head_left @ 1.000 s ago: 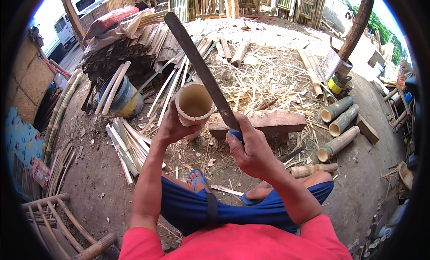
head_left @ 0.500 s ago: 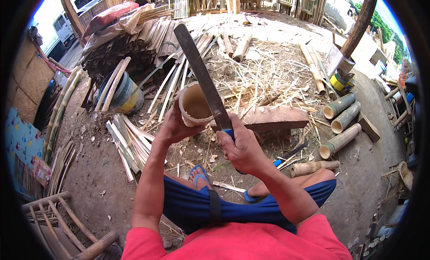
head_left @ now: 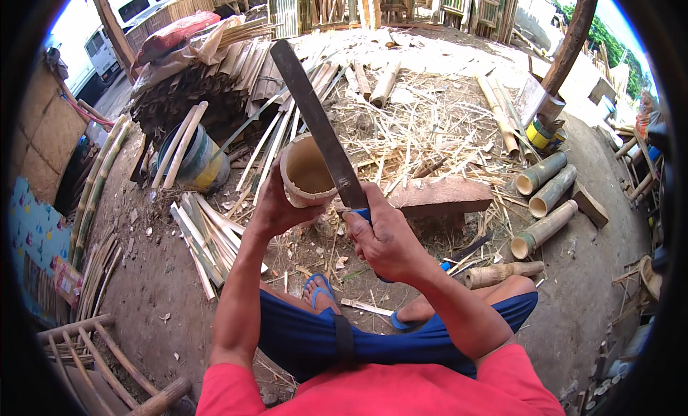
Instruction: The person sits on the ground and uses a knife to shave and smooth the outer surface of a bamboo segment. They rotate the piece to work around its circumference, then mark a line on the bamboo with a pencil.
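Note:
My left hand point(head_left: 269, 209) is closed around the side of a short, hollow bamboo section point(head_left: 307, 165), its open end tilted up toward me. Gripped in my right hand point(head_left: 389, 238) is a long, dark-bladed machete point(head_left: 314, 115) with a blue handle. The flat blade slants up and to the left, passing over the right rim of the bamboo piece; whether they touch I cannot tell. Just beyond my right hand lies a thick wooden block point(head_left: 437, 194).
Split strips point(head_left: 204, 237) lie left of my feet, near a bucket point(head_left: 204, 158). Cut bamboo tubes point(head_left: 545, 230) and a second blade point(head_left: 469, 247) with a blue handle rest at right. Shavings point(head_left: 423, 140) cover the ground ahead. A bamboo frame point(head_left: 107, 359) stands at lower left.
The machete and the bamboo section have shifted slightly to the left. Both hands keep their grips.

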The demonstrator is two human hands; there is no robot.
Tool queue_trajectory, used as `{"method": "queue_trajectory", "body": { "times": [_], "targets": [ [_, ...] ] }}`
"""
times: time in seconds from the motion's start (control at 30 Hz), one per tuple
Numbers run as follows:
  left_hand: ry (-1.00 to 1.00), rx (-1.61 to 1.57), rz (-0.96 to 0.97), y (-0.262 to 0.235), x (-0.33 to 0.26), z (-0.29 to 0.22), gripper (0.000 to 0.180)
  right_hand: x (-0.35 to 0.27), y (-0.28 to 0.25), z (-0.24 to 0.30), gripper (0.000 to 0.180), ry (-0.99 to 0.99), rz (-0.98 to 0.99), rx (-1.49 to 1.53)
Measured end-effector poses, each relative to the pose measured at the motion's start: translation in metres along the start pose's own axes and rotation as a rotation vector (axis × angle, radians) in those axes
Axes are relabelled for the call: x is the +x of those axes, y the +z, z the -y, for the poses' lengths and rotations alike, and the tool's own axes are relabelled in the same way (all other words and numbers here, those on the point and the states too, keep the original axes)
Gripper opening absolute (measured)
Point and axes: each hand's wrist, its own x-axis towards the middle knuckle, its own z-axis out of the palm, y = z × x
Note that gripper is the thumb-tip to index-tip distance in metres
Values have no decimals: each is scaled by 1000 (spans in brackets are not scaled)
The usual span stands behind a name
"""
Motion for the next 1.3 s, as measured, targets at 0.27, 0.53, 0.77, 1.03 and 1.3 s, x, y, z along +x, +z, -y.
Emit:
{"method": "queue_trajectory", "body": {
  "times": [0.27,0.53,0.77,1.03,1.3],
  "targets": [
    [105,133,-37,-44,36,-50,121,-4,-22,59,31,-159,-35,-12],
    [-41,229,-14,17,-2,29,129,32,13,-28,25,-64,-115,-277],
    [127,119,-192,6,20,2,130,24,-6,1,23,-230,-124,-220],
    [-165,74,-147,23,5,14,132,51,9,16,23,-17,-44,-409],
    [107,94,-315,61,-2,26,130,34,13,-51,42,-109,-49,-54]
  ]
}}
